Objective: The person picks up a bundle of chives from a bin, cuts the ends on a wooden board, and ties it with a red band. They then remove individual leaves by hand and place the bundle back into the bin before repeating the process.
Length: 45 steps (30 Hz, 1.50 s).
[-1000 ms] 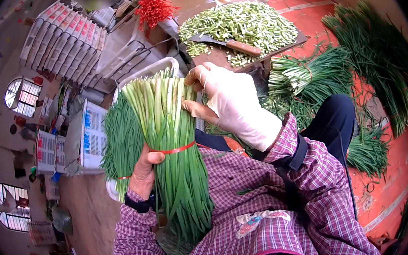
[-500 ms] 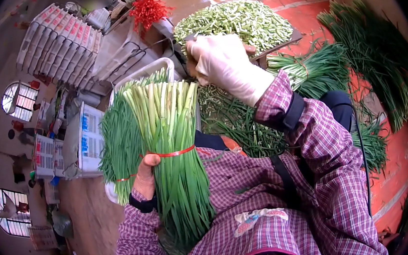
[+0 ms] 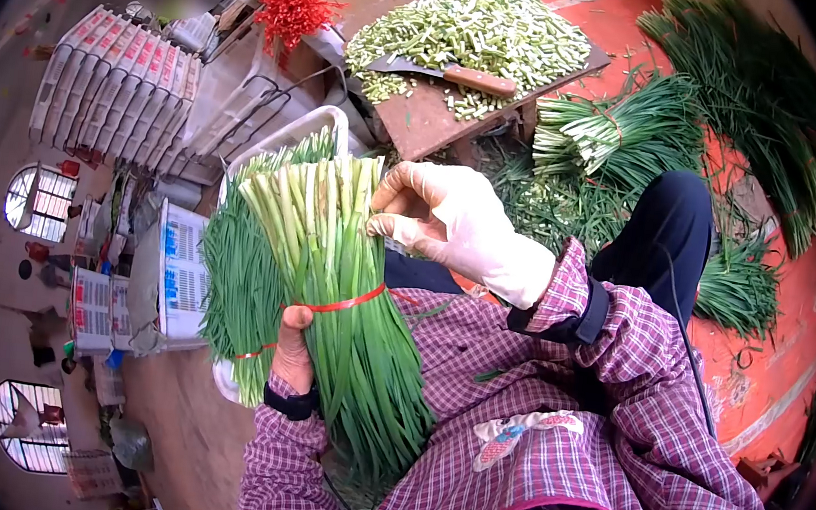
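My left hand (image 3: 292, 351) is wrapped round a bundle of garlic chives (image 3: 357, 350), thumb in front. A red band (image 3: 347, 301) ties the bundle, and its pale cut stem ends point up. My right hand (image 3: 467, 223), in a thin whitish glove, is at the bundle's right edge below the cut ends. Its thumb and forefinger pinch at an outer stem; the other fingers are curled. Beyond it, a knife (image 3: 478, 80) with a wooden handle lies on a board (image 3: 427, 128), its blade among chopped pale stem pieces (image 3: 483, 37).
Behind the held bundle, a white crate (image 3: 327, 125) contains more banded chives (image 3: 241, 266). Tied chives (image 3: 624, 129) and a large dark green heap (image 3: 761, 114) lie on the red floor (image 3: 771, 382) at right. Red ties (image 3: 294, 15) hang near stacked cartons (image 3: 120, 86).
My right hand has come down from over the board to the bundle's stems, leaving the knife in plain view. My left hand still holds the bundle in nearly the same place.
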Tool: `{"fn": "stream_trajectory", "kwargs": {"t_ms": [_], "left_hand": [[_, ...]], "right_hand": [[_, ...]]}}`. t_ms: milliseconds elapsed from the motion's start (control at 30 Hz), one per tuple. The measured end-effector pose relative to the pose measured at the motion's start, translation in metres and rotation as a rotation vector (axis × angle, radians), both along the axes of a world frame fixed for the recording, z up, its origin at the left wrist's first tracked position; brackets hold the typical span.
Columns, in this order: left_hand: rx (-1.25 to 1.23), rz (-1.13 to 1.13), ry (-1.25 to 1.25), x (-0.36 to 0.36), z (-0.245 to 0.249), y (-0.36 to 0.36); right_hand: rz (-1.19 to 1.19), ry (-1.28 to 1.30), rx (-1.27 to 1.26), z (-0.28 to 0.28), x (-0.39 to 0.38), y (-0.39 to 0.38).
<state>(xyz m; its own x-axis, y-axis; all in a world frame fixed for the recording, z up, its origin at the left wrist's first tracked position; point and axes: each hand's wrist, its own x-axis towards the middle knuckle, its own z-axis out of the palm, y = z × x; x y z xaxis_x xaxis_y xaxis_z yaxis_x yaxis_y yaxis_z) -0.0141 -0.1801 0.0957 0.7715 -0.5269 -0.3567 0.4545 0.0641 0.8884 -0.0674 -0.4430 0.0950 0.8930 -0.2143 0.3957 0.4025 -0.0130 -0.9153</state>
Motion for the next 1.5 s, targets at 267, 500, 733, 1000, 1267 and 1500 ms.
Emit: {"fn": "stream_trajectory", "kwargs": {"t_ms": [267,500,733,1000,1267,1500], "left_hand": [[-0.019,0.023,-0.013,-0.004,-0.001,-0.005],[-0.098,-0.127,0.049,0.006,-0.017,0.006],[-0.174,-0.129,0.047,-0.001,-0.009,-0.002],[-0.029,-0.039,0.006,0.001,-0.017,0.01],[-0.076,0.008,0.13,0.006,-0.023,0.007],[0.024,0.03,0.053,-0.005,-0.005,-0.003]], "right_hand": [[-0.476,-0.122,-0.617,0.004,0.017,0.01],[-0.824,-0.281,-0.573,0.006,0.044,-0.042],[-0.986,-0.065,-0.864,0.007,0.026,-0.144],[-0.135,0.038,-0.167,0.007,-0.016,0.011],[-0.111,0.164,-0.179,0.006,-0.012,0.02],[-0.162,0.154,-0.154,-0.002,-0.014,0.023]]}}
